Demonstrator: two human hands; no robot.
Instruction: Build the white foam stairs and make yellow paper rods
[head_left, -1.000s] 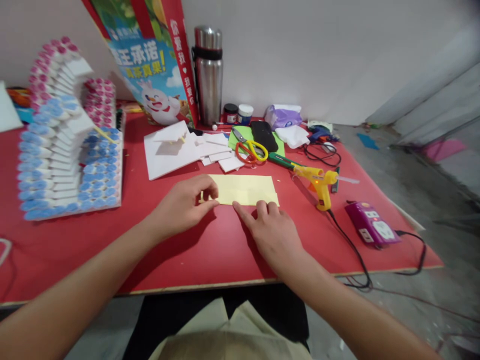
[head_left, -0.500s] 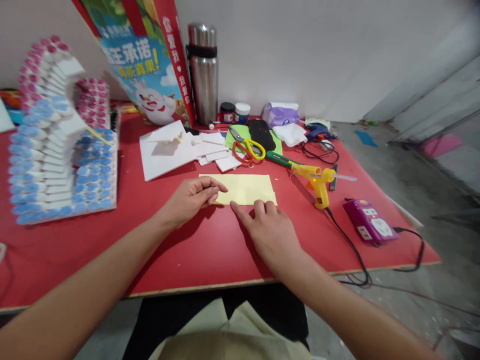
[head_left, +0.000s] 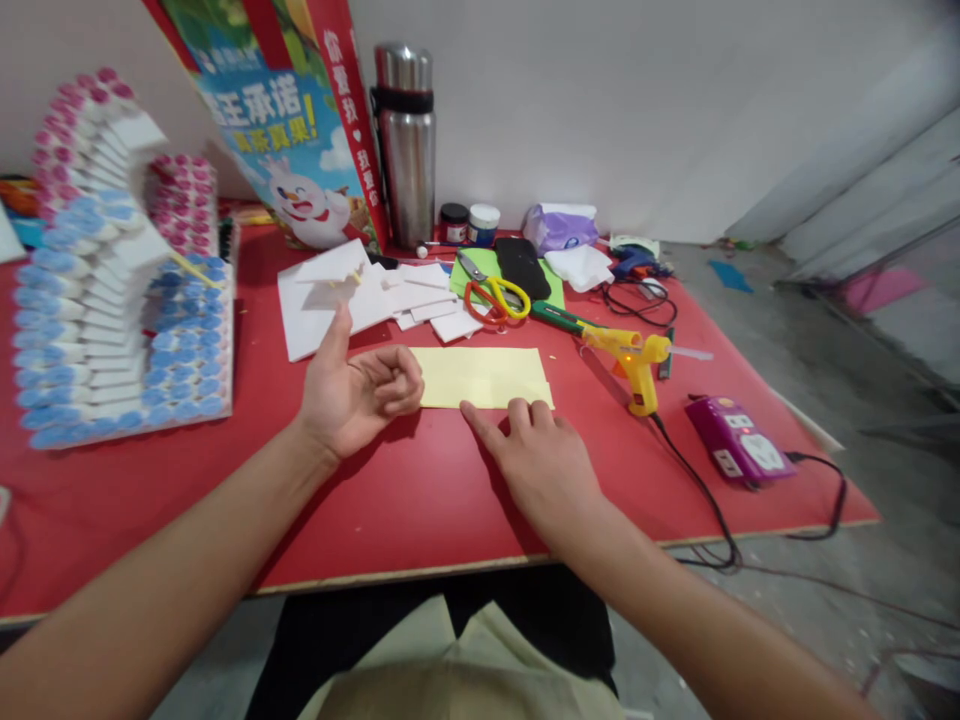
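Observation:
A folded strip of pale yellow paper lies flat on the red table. My left hand is turned palm up at the paper's left end, thumb raised away and fingers loosely curled, holding nothing. Its fingers cover the paper's left edge. My right hand lies palm down at the near edge, with the index fingertip on the paper's border and the other fingertips resting on its lower right part. That hand grips nothing.
Scissors, white foam pieces and a black sheet lie behind the paper. A yellow glue gun and a purple power socket stand right. To the left is a blue-and-pink papercraft; a steel flask stands behind.
My left hand has rolled from a pinch over the paper to palm up, its thumb swinging away and its fingers shifting left. My right hand has stayed put.

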